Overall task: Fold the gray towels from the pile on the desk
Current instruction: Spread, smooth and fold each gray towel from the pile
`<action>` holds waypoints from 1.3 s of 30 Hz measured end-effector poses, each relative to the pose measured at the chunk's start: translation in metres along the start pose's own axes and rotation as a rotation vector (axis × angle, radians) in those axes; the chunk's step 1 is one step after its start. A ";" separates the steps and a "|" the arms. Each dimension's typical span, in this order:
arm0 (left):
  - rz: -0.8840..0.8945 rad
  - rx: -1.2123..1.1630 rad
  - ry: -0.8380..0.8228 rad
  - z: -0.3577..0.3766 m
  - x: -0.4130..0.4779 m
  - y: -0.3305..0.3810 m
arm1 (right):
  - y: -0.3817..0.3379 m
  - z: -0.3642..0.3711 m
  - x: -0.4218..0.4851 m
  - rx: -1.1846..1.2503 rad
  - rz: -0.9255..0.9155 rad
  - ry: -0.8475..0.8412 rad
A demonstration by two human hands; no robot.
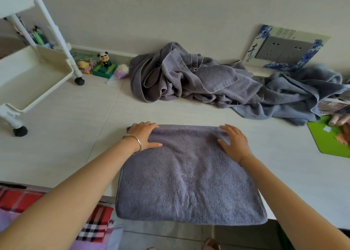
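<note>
A gray towel (189,176) lies folded flat on the white desk (75,117), its near edge hanging over the desk's front. My left hand (144,136) rests palm down on its far left corner, fingers curled over the far edge. My right hand (233,141) lies flat with fingers spread on the far right part. Neither hand grips anything. A pile of crumpled gray towels (189,77) sits at the back against the wall, running right into a bluer towel (295,94).
A white rolling cart (34,73) stands at the left on the desk. Small toys (103,65) sit by the wall. A wall socket panel (284,48) is at the back right. A green board (329,140) lies at the right edge. Plaid fabric (94,227) lies below the desk.
</note>
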State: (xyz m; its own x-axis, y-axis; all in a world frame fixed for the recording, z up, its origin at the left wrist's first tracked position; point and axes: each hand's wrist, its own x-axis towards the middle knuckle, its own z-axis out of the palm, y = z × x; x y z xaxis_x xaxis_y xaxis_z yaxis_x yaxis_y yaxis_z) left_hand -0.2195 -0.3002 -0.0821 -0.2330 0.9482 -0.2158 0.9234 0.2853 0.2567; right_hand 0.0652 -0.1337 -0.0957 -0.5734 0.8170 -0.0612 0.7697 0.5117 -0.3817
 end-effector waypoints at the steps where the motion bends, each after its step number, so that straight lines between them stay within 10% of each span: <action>1: -0.005 0.002 -0.003 0.001 -0.002 -0.003 | 0.003 0.001 0.004 -0.039 0.001 -0.057; 18: -0.092 0.132 0.028 -0.016 0.052 -0.002 | 0.048 -0.029 0.019 -0.259 0.224 -0.084; 25: -0.384 -0.809 0.280 -0.004 0.020 -0.010 | 0.066 -0.032 -0.007 0.554 0.319 0.093; 33: -0.260 -0.782 0.473 0.007 -0.004 0.008 | 0.033 -0.037 -0.017 0.604 0.169 0.503; 39: -0.531 -0.609 0.301 0.020 0.024 -0.001 | 0.045 -0.015 0.016 0.554 0.520 0.287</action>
State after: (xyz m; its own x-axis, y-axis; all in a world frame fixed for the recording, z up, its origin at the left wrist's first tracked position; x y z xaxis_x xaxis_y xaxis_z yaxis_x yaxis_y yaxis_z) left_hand -0.2199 -0.2807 -0.1065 -0.7380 0.6403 -0.2130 0.3655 0.6446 0.6715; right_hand 0.0943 -0.0937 -0.1002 -0.0284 0.9888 -0.1466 0.6244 -0.0970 -0.7751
